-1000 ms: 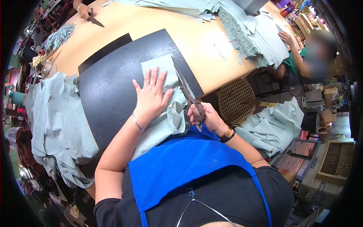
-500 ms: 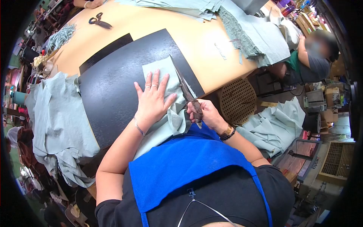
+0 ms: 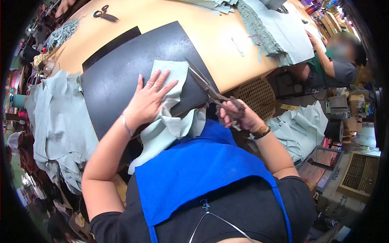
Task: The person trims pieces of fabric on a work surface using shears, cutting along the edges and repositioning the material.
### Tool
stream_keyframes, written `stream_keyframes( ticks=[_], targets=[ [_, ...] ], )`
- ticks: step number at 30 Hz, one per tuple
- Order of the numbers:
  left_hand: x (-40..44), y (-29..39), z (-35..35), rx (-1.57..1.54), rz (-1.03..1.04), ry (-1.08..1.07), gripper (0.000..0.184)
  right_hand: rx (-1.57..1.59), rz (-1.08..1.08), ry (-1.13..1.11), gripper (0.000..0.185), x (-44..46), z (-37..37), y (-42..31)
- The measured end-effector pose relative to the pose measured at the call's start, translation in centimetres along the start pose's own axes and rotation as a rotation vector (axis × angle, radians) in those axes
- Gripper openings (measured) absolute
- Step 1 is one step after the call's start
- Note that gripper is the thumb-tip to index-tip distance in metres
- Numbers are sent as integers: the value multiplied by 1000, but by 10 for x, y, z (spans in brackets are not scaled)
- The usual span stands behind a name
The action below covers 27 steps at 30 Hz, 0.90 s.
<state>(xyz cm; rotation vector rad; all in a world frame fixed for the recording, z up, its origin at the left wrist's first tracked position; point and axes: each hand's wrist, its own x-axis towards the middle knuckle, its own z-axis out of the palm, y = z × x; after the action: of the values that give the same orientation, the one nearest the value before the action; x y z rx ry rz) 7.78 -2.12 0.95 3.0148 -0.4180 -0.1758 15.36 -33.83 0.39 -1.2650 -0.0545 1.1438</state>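
My left hand (image 3: 150,97) lies with spread fingers on a pale green sheet (image 3: 174,75), which rests on a black board (image 3: 121,81) and falls in folds over my lap. To the right of that sheet, my right hand (image 3: 237,114) is wrapped round the dark, wrapped handles of large scissors (image 3: 204,85). The scissors' blades are parted and point up and left, just off the sheet's right edge.
Another pair of scissors (image 3: 106,15) lies on the tan table (image 3: 214,36). Stacked green sheets (image 3: 275,36) sit at the right, near a seated co-worker (image 3: 338,65). Green material drapes at left (image 3: 60,117) and lower right (image 3: 300,129). A woven seat (image 3: 255,97) stands beside the table.
My left hand has shifted left and the lower folds of the sheet have moved with it. My right hand has moved right, and the scissors' blades have opened away from the sheet.
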Motion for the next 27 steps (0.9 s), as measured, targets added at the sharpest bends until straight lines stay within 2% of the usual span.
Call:
stream_keyframes(
  ticks=[2, 6, 14, 20, 27],
  targets=[
    [-9, -16, 0, 121, 112, -9, 64, -88, 8, -62, 43, -7, -13, -10],
    [-14, -27, -10, 7, 204, -88, 65, -224, 45, -192, 40, -11, -32, -27],
    [-11, -32, -10, 14, 241, -121, 69, -329, 86, -270, 23, 5, -39, -53],
    [-11, -29, -11, -46, 224, -134, 73, -494, 117, -283, 26, 13, -46, -69],
    [-11, -35, -2, 21, 235, -108, 72, -610, 150, -286, 29, 12, -54, -81]
  ],
)
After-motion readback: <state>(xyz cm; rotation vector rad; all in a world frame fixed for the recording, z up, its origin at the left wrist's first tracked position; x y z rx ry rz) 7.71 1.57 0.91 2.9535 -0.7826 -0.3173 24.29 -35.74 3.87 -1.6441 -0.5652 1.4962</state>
